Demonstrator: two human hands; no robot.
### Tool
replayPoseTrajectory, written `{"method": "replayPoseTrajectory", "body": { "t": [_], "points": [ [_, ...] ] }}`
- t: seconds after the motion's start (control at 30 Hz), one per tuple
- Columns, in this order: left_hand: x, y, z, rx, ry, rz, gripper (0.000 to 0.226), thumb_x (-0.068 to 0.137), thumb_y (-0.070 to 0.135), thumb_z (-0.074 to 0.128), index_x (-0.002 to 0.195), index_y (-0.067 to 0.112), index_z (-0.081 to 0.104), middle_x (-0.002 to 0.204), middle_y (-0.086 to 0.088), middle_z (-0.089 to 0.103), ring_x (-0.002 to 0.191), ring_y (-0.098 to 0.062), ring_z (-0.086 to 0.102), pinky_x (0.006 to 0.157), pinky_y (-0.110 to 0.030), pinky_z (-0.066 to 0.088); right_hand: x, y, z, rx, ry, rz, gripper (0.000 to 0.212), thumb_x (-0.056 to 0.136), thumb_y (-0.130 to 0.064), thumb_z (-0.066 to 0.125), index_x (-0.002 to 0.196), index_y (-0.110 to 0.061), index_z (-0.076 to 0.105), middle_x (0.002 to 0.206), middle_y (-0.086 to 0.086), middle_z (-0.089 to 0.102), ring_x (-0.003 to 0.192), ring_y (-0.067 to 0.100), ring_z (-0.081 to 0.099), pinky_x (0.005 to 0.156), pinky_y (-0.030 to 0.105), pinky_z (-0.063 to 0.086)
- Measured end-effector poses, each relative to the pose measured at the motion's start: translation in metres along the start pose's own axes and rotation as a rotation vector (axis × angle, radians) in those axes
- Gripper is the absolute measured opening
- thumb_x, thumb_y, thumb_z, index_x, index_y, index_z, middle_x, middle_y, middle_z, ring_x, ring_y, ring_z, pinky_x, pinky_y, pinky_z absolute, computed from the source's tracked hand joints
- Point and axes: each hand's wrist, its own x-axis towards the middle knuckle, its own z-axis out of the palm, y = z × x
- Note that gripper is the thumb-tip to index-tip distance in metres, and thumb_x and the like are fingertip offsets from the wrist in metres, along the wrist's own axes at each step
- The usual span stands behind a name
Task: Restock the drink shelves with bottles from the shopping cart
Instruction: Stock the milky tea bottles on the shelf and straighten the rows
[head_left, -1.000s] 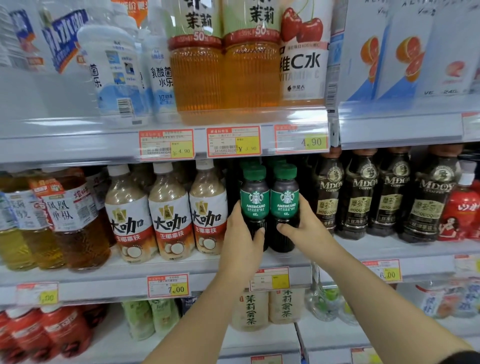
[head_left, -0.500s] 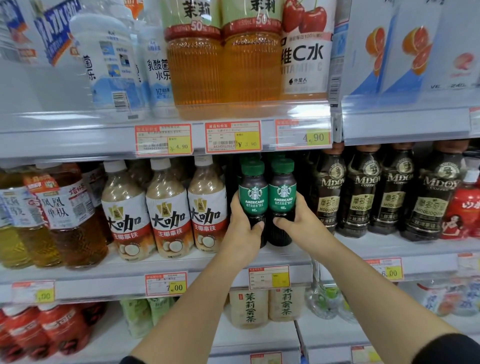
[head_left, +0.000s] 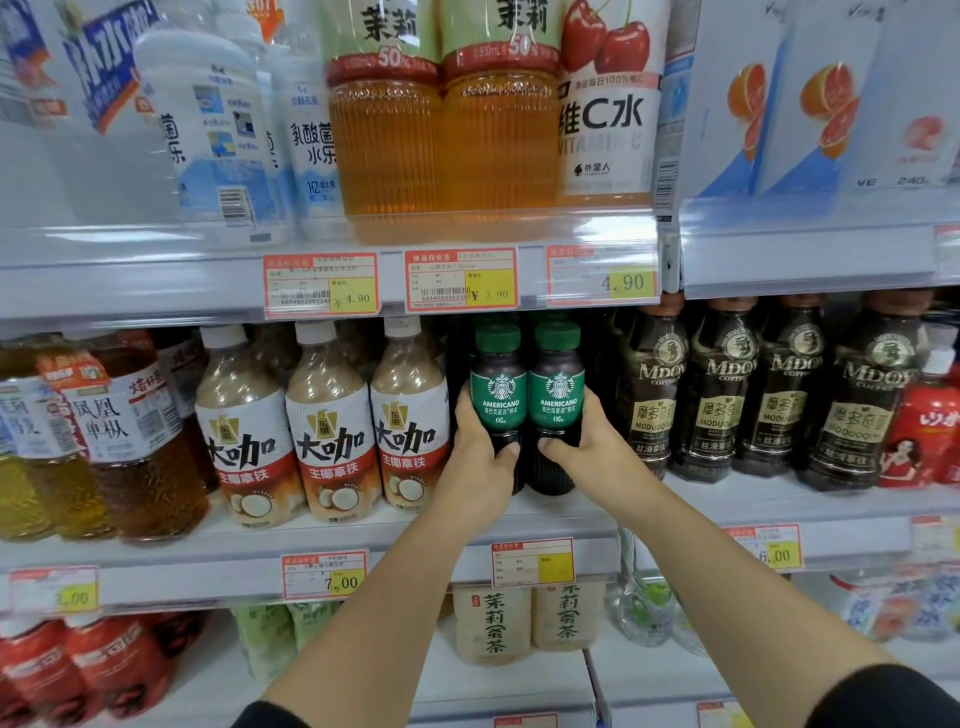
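Two dark coffee bottles with green caps and green Americano labels stand side by side on the middle shelf (head_left: 571, 514). My left hand (head_left: 480, 457) wraps the lower part of the left Americano bottle (head_left: 498, 395). My right hand (head_left: 587, 452) grips the lower part of the right Americano bottle (head_left: 558, 395). More green caps show in the row behind them. The shopping cart is out of view.
Three beige coconut latte bottles (head_left: 332, 431) stand just left of my hands, dark Mdoy coffee bottles (head_left: 727, 395) just right. Large tea bottles (head_left: 441, 130) fill the upper shelf, with price tags (head_left: 460, 280) on its edge. Jasmine tea bottles (head_left: 493, 623) sit on the lower shelf.
Both hands have pushed the two Americano bottles a little deeper and higher into their row on the middle shelf; my view has shifted slightly closer.
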Motion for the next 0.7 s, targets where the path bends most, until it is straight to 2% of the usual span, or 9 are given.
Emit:
{"method": "replayPoseTrajectory", "body": {
  "t": [0.07,0.1,0.2,0.33,0.37,0.43,0.53,0.63,0.7],
  "points": [
    [0.001,-0.001,0.000,0.004,0.004,0.000,0.078,0.091,0.003,0.050,0.146,0.028,0.000,0.145,0.005,0.032,0.130,-0.007,0.031,0.103,-0.020,0.024,-0.002,-0.001,0.000,0.001,0.000,-0.015,0.075,0.089,-0.005,0.056,0.145,-0.031,0.013,0.123,-0.017,0.046,0.112,-0.002,0.043,0.073,-0.009,0.031],
    [0.001,0.000,0.000,0.011,0.018,-0.002,0.079,0.091,0.004,0.051,0.146,0.028,0.000,0.147,0.005,0.031,0.131,-0.008,0.030,0.107,-0.024,0.025,-0.004,-0.002,0.000,-0.001,0.009,-0.030,0.076,0.088,-0.006,0.058,0.144,-0.032,0.013,0.122,-0.019,0.046,0.110,-0.005,0.044,0.076,-0.008,0.032],
    [-0.010,0.003,0.005,0.085,0.087,0.018,0.086,0.088,0.013,0.058,0.148,0.025,-0.003,0.152,0.001,0.024,0.138,-0.014,0.025,0.114,-0.039,0.026,-0.011,-0.001,0.004,-0.113,0.107,-0.094,0.079,0.083,-0.011,0.067,0.142,-0.030,0.017,0.118,-0.019,0.046,0.109,-0.004,0.043,0.085,0.008,0.035],
    [-0.046,0.004,0.015,0.456,0.133,0.157,0.082,0.094,0.019,0.050,0.146,0.027,-0.012,0.157,-0.002,-0.015,0.144,-0.021,0.005,0.112,-0.027,0.018,-0.016,0.009,0.007,-0.268,0.189,-0.147,0.077,0.083,-0.007,0.065,0.145,-0.023,0.021,0.124,-0.011,0.052,0.113,0.005,0.047,0.083,0.008,0.031],
    [-0.052,0.002,0.017,0.524,0.130,0.198,0.078,0.095,0.019,0.048,0.146,0.026,-0.011,0.154,-0.001,-0.022,0.144,-0.024,0.008,0.112,-0.031,0.023,-0.015,0.012,0.008,-0.287,0.203,-0.143,0.077,0.084,-0.007,0.064,0.145,-0.022,0.021,0.128,-0.007,0.054,0.117,0.009,0.050,0.084,0.010,0.032],
    [-0.054,-0.004,0.018,0.612,0.105,0.215,0.073,0.096,0.022,0.045,0.147,0.025,-0.008,0.148,0.002,-0.031,0.139,-0.031,0.024,0.108,-0.038,0.036,-0.013,0.013,0.009,-0.306,0.220,-0.135,0.077,0.084,-0.007,0.064,0.146,-0.021,0.020,0.132,0.000,0.055,0.122,0.017,0.050,0.086,0.014,0.034],
    [-0.050,-0.007,0.017,0.660,0.075,0.174,0.070,0.097,0.025,0.042,0.148,0.024,-0.005,0.143,0.004,-0.036,0.129,-0.029,0.040,0.104,-0.036,0.038,-0.012,0.014,0.010,-0.313,0.231,-0.136,0.076,0.084,-0.007,0.063,0.146,-0.021,0.020,0.132,0.003,0.055,0.122,0.020,0.051,0.086,0.016,0.035],
    [-0.055,-0.005,0.015,0.653,0.077,0.184,0.067,0.097,0.024,0.041,0.149,0.024,-0.001,0.144,0.006,-0.034,0.134,-0.027,0.034,0.103,-0.034,0.039,-0.017,0.010,0.010,-0.313,0.202,-0.099,0.084,0.084,-0.010,0.065,0.148,-0.019,0.011,0.139,0.003,0.049,0.127,0.019,0.046,0.092,0.017,0.033],
    [-0.063,-0.003,0.012,0.618,0.090,0.230,0.064,0.096,0.021,0.044,0.149,0.025,0.008,0.148,0.008,-0.024,0.139,-0.026,0.025,0.104,-0.033,0.038,-0.028,0.004,0.007,-0.319,0.209,-0.116,0.087,0.085,-0.014,0.066,0.149,-0.018,0.008,0.146,0.002,0.039,0.134,0.016,0.038,0.100,0.019,0.030]
  ]
}}
